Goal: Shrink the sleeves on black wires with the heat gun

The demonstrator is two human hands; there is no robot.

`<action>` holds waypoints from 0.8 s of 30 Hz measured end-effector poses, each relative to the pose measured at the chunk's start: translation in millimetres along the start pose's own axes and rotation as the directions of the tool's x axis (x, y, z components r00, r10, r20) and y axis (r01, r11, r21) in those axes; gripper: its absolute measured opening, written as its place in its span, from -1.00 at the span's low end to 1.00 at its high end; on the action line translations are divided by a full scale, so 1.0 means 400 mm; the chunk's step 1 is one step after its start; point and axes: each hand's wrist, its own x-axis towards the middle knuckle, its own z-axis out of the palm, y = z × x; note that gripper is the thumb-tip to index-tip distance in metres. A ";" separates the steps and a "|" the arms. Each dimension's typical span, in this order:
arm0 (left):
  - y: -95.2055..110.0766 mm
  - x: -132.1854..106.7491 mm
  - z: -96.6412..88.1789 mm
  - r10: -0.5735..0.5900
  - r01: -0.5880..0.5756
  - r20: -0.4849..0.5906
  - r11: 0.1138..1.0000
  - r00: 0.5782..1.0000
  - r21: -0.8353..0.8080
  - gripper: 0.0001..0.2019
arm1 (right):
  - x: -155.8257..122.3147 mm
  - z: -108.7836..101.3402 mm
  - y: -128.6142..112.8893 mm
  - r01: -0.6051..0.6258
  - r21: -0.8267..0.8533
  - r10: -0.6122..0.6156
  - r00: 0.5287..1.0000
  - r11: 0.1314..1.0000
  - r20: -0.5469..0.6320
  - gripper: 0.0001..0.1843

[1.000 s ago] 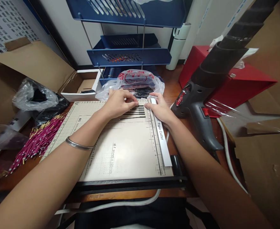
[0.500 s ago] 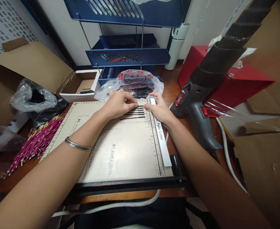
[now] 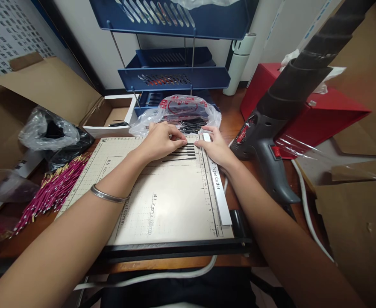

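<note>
A beige paper cutter board (image 3: 162, 201) lies in front of me with its white blade arm (image 3: 219, 192) along the right edge. Several thin black tubes (image 3: 184, 152) lie side by side across the board's far end. My left hand (image 3: 160, 139) rests on the tubes' left ends, fingers curled and pressed down on them. My right hand (image 3: 215, 147) sits at the blade arm's far end, its fingertips against the tubes' right ends.
A clear plastic bag (image 3: 181, 112) of black tubes lies just beyond the board. Magenta wires (image 3: 51, 190) are piled at the left. A grey heat gun (image 3: 271, 141) stands at the right beside a red box (image 3: 306, 111). Blue shelves (image 3: 175, 72) and cardboard boxes (image 3: 47, 90) stand behind.
Both hands stay on the black tubes with only small finger shifts. The view has drifted slightly.
</note>
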 end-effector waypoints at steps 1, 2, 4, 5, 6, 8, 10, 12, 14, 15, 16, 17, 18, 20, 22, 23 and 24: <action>0.001 -0.001 0.001 0.003 -0.003 -0.010 1.000 1.000 -0.006 -0.82 | -0.002 0.000 -0.002 -0.010 0.016 0.010 1.000 1.000 0.002 -0.25; 0.003 -0.003 0.001 0.006 -0.006 -0.020 1.000 1.000 -0.013 -0.81 | -0.004 0.000 -0.005 -0.017 0.030 0.018 1.000 0.999 -0.003 -0.26; 0.007 -0.006 -0.003 0.009 -0.010 -0.046 1.000 0.999 -0.019 -0.77 | -0.011 0.001 -0.014 -0.022 0.041 0.024 0.999 0.999 -0.046 -0.33; 0.009 -0.008 -0.008 0.007 -0.009 -0.059 1.000 0.998 -0.020 -0.75 | -0.016 0.001 -0.023 -0.014 0.034 0.017 0.996 0.999 -0.088 -0.37; 0.011 -0.010 -0.015 0.007 -0.008 -0.070 1.000 0.998 -0.020 -0.73 | -0.024 0.000 -0.034 0.005 0.023 -0.002 0.991 1.000 -0.134 -0.42; 0.014 -0.017 -0.033 0.024 -0.026 -0.084 0.999 0.996 -0.023 -0.71 | -0.053 -0.003 -0.063 0.100 -0.010 -0.100 0.970 0.995 -0.223 -0.48; 0.013 -0.031 -0.052 0.069 -0.072 -0.086 0.997 0.994 -0.029 -0.70 | -0.100 -0.014 -0.096 0.268 -0.076 -0.279 0.918 0.960 -0.282 -0.55; 0.012 -0.054 -0.067 0.124 -0.126 -0.075 0.992 0.989 -0.021 -0.70 | -0.163 -0.036 -0.122 0.398 -0.265 -0.471 0.812 0.879 -0.344 -0.66; 0.011 -0.083 -0.073 0.148 -0.148 -0.058 0.989 0.987 0.004 -0.71 | -0.229 -0.068 -0.129 0.369 -0.495 -0.591 0.681 0.787 -0.432 -0.72; 0.011 -0.099 -0.074 0.142 -0.142 -0.050 0.990 0.989 0.007 -0.72 | -0.259 -0.087 -0.124 0.302 -0.598 -0.633 0.607 0.742 -0.480 -0.73; 0.012 -0.115 -0.072 0.123 -0.123 -0.042 0.992 0.992 0.008 -0.72 | -0.285 -0.106 -0.114 0.212 -0.681 -0.660 0.555 0.701 -0.507 -0.71; 0.013 -0.129 -0.069 0.094 -0.094 -0.029 0.995 0.995 0.015 -0.74 | -0.307 -0.124 -0.099 0.138 -0.733 -0.672 0.536 0.667 -0.511 -0.66; 0.014 -0.142 -0.065 0.067 -0.066 -0.016 0.997 0.998 0.025 -0.76 | -0.323 -0.139 -0.082 0.086 -0.771 -0.671 0.561 0.631 -0.485 -0.56; 0.014 -0.163 -0.054 0.037 -0.037 0.008 0.998 0.999 0.053 -0.80 | -0.340 -0.161 -0.047 0.017 -0.808 -0.629 0.638 0.589 -0.445 -0.35; 0.010 -0.175 -0.043 0.043 -0.045 0.029 0.996 0.999 0.071 -0.84 | -0.344 -0.169 -0.021 -0.070 -0.815 -0.541 0.714 0.576 -0.444 -0.27; 0.006 -0.178 -0.038 0.051 -0.053 0.033 0.996 0.998 0.075 -0.84 | -0.344 -0.169 -0.013 -0.105 -0.815 -0.510 0.733 0.569 -0.450 -0.26; 0.002 -0.180 -0.033 0.057 -0.059 0.030 0.995 0.998 0.078 -0.85 | -0.343 -0.167 -0.009 -0.131 -0.817 -0.492 0.741 0.561 -0.457 -0.27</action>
